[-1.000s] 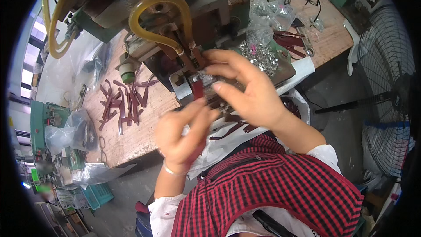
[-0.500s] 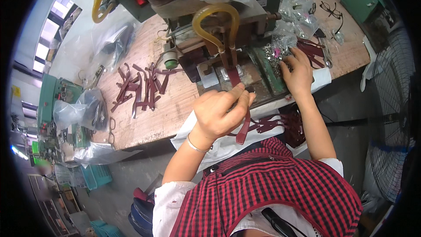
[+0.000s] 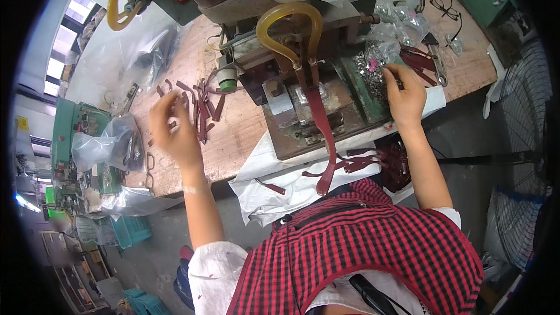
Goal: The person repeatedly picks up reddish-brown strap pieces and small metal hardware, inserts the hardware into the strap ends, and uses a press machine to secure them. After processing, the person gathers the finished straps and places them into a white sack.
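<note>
My left hand, fingers parted, is by strips; can't tell right hand's grip at metal bits; bumping the press could skew its unheld strip.

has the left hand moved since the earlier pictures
Yes, to the left: earlier in front of the machine, the left hand is now well left of it, at the loose dark red strips.

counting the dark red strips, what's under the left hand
Dark red strips show beyond the left hand on the wooden tabletop; whatever lies directly beneath its palm and fingers is covered, so strips there can't be counted.
</note>
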`<action>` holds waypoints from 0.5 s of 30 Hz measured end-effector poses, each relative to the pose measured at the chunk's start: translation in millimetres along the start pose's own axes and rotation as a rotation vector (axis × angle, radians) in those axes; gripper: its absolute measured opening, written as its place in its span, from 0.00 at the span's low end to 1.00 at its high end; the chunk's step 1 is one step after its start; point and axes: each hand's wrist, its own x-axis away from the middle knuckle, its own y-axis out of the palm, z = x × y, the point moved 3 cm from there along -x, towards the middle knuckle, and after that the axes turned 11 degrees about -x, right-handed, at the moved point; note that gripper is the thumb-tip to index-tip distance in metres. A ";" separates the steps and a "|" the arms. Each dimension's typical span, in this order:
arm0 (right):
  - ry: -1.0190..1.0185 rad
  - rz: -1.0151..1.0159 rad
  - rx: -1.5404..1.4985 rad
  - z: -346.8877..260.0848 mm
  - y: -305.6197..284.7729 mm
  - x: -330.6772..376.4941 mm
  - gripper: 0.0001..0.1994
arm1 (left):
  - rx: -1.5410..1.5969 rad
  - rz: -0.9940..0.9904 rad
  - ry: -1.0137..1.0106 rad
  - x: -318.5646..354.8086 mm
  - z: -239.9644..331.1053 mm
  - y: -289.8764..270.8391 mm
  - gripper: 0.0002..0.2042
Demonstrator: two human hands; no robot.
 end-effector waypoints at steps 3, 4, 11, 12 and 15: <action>0.073 -0.080 -0.084 -9.3 15.1 -2.2 0.05 | -0.489 -0.330 0.225 7.8 -76.2 69.5 0.13; 0.049 -0.104 -0.078 -5.0 18.1 -1.1 0.06 | -0.623 -0.433 0.239 19.1 -98.8 89.4 0.14; 0.221 -0.014 -0.116 15.7 -29.5 24.8 0.08 | -0.452 -0.267 0.228 57.8 -127.8 114.1 0.07; 0.283 0.019 -0.165 21.0 -35.5 29.0 0.08 | -0.418 -0.222 0.207 57.6 -115.9 104.7 0.07; 0.341 -0.086 -0.392 -6.2 -36.5 26.1 0.08 | 0.065 -0.191 -0.243 56.4 -77.1 71.1 0.05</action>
